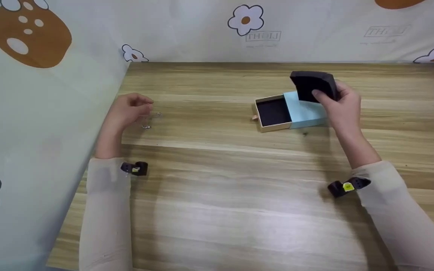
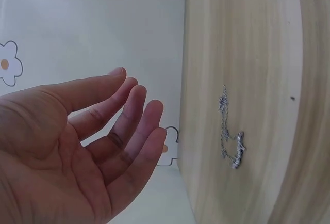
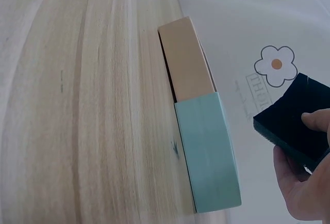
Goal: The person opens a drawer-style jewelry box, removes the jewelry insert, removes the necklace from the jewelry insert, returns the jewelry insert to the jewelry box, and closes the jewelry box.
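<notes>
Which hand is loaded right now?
The right hand: it pinches a black pad between thumb and fingers. The left hand is empty, near but not holding the silvery chain.

One pad (image 1: pixel 311 82), one chain (image 2: pixel 225 126), one box (image 1: pixel 307 113) (two parts), two hands (image 1: pixel 126 110) (image 1: pixel 345 109).

Place: indoor corner; home or studio, cannot be told.
Table (image 1: pixel 220 169): wood-grain top below the left fingers (image 1: pixel 141 98) and right fingers (image 1: pixel 343 88).
Sheeting (image 1: pixel 187 34): pale, beyond both and left of the left fingers.
Print: flowers (image 1: pixel 245 20), brown fruit (image 1: pixel 51 41), mirrored "LIGHT" lettering (image 1: pixel 263 36) beyond the right fingers.
</notes>
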`<state>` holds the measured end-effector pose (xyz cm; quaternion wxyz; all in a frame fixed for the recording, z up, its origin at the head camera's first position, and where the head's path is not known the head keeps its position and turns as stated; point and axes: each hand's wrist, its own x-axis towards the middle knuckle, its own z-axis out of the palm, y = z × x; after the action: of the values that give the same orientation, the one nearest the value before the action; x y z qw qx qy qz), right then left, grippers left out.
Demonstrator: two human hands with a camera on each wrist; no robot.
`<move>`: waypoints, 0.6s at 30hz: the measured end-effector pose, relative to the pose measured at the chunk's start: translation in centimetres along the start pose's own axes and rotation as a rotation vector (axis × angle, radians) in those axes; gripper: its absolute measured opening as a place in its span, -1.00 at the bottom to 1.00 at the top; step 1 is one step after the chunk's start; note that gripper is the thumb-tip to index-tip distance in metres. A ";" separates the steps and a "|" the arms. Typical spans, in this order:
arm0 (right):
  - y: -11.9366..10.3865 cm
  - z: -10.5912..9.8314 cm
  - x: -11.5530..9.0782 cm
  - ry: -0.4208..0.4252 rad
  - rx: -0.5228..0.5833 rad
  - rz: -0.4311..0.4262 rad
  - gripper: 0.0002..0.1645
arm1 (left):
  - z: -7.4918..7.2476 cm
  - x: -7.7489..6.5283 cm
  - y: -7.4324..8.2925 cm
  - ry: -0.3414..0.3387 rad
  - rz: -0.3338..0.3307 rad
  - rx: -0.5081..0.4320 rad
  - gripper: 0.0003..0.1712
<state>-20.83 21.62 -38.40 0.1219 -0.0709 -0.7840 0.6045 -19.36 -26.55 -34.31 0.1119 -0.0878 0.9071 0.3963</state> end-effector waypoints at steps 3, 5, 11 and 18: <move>-0.1 0.0 0.0 -0.003 -0.008 0.003 -0.85 | 0.1 -0.1 0.7 -0.004 0.000 -0.020 -0.59; -0.1 0.0 0.0 -0.008 -0.011 0.002 -0.85 | 0.2 -0.1 1.0 -0.011 -0.007 -0.041 -0.58; -0.1 0.1 0.0 -0.017 0.009 -0.003 -0.84 | 0.4 -0.3 2.0 -0.010 -0.003 -0.003 -0.57; -0.2 0.2 0.0 -0.026 0.004 -0.010 -0.86 | 0.7 -0.5 3.2 -0.013 0.027 0.023 -0.55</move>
<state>-20.85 21.32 -38.25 0.1146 -0.0590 -0.7846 0.6064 -19.60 -23.86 -32.46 0.1135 -0.0716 0.9119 0.3879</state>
